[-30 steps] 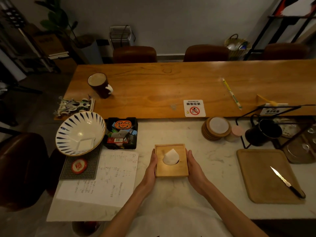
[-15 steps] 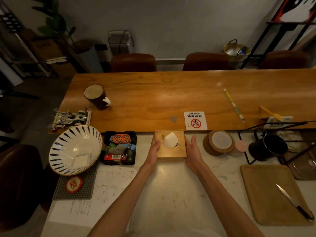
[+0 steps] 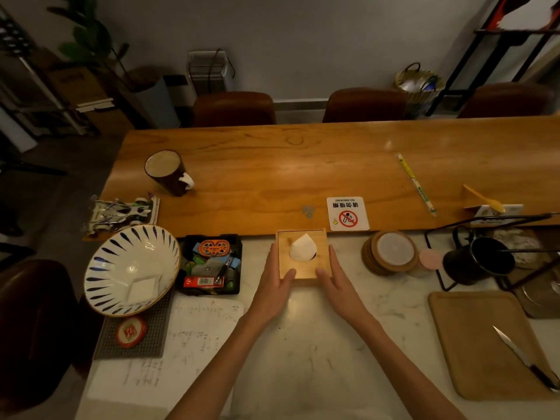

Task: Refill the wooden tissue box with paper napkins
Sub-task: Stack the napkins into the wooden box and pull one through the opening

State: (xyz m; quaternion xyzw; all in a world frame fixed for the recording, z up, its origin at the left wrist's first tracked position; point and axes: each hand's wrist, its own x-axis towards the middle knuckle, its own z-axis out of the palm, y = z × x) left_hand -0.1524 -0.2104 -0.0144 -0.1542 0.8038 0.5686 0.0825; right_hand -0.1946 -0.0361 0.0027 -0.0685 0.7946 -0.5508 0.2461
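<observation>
Head view: napkin [image 3: 302, 247] in wooden tissue box [image 3: 315, 267], hands [image 3: 277, 281] flanking.

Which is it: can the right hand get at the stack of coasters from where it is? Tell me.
Probably yes. The right hand rests beside the wooden tissue box, and bare marble counter lies between it and the coasters.

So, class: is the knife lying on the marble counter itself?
No, the knife lies on the wooden tray at the right of the counter, not on the marble.
</observation>
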